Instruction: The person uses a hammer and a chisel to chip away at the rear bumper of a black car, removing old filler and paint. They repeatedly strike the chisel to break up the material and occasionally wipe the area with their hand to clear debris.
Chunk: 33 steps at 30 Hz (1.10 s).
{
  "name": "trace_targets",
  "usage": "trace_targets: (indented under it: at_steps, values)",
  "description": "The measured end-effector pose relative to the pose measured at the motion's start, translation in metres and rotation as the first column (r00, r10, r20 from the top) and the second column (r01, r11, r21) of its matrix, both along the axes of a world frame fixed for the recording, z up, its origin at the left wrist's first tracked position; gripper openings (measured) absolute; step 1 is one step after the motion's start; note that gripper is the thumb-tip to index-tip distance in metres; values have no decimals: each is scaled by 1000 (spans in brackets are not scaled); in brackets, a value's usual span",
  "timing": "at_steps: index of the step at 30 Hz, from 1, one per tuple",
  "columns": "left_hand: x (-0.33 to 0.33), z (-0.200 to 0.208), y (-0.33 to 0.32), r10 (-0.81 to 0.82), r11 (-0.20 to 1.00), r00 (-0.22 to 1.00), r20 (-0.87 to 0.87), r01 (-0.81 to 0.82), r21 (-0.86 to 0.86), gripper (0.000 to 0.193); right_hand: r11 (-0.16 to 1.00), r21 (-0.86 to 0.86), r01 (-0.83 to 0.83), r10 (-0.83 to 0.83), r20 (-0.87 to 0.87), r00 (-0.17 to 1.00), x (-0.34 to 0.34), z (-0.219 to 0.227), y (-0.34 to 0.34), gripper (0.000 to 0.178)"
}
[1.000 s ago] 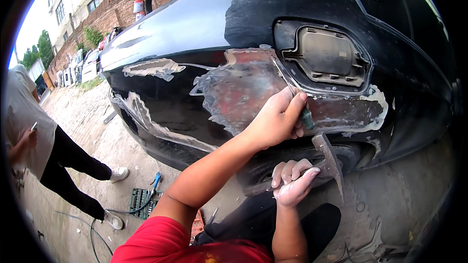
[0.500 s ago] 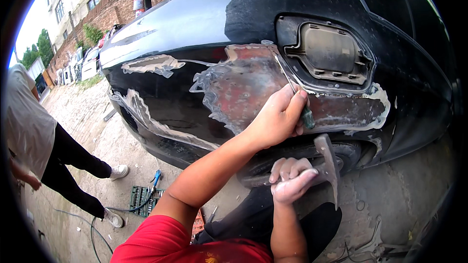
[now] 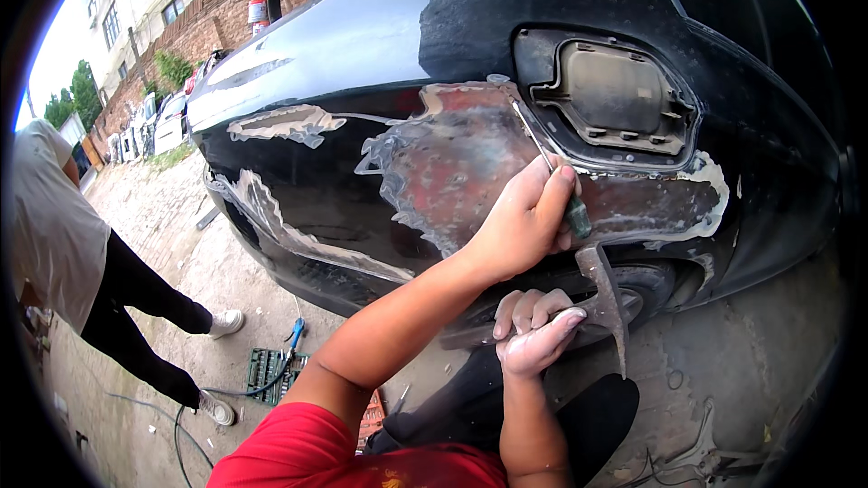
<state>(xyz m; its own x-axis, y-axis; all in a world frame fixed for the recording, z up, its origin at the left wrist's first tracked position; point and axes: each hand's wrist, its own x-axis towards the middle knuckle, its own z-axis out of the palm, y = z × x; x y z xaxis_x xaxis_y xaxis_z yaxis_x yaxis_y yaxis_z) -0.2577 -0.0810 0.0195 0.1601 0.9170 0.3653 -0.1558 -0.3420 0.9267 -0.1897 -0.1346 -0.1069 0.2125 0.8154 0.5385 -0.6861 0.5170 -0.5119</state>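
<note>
My left hand (image 3: pixel 533 212) is closed around a screwdriver (image 3: pixel 577 215) with a dark green handle. Its thin metal shaft slants up to the left, its tip at the sanded panel beside the open fuel flap recess (image 3: pixel 615 95) of a black car (image 3: pixel 353 45). Bare metal and reddish patches with ragged pale edges mark the sanded area (image 3: pixel 452 167). Below, my right hand (image 3: pixel 535 330) grips a hammer (image 3: pixel 608 294) by its handle; the worn metal head stands near the wheel (image 3: pixel 646 285), apart from the screwdriver.
At the left stands another person (image 3: pixel 63 208) in a pale top and dark trousers. A green tool case (image 3: pixel 267 370) lies on the ground beside a blue-ended air hose (image 3: pixel 294 334). A metal stand (image 3: pixel 701 443) sits at lower right. Behind runs a brick wall (image 3: pixel 199 32).
The hammer and my right hand have shifted slightly up and left. My left hand keeps the screwdriver in about the same place on the panel. The other person's arm has moved.
</note>
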Motion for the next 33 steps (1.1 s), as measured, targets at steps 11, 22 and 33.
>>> trace_targets:
  at_steps: [11, 22, 33]
  values:
    - [17, -5, 11, -20, 1000, 985, 174, 20, 0, 27, 1000, -5, -8, 9, 123, 992, 33, 17, 4, 59]
    - [20, -2, 10, 77, 996, 987, 139, -82, 36, 28, 987, -60, -152, 148, -72, 986, 34, 21, 6, 61]
    - [14, -1, 11, 93, 992, 992, 81, -99, 76, 28, 976, -70, -208, 212, 46, 976, 36, 17, 10, 61]
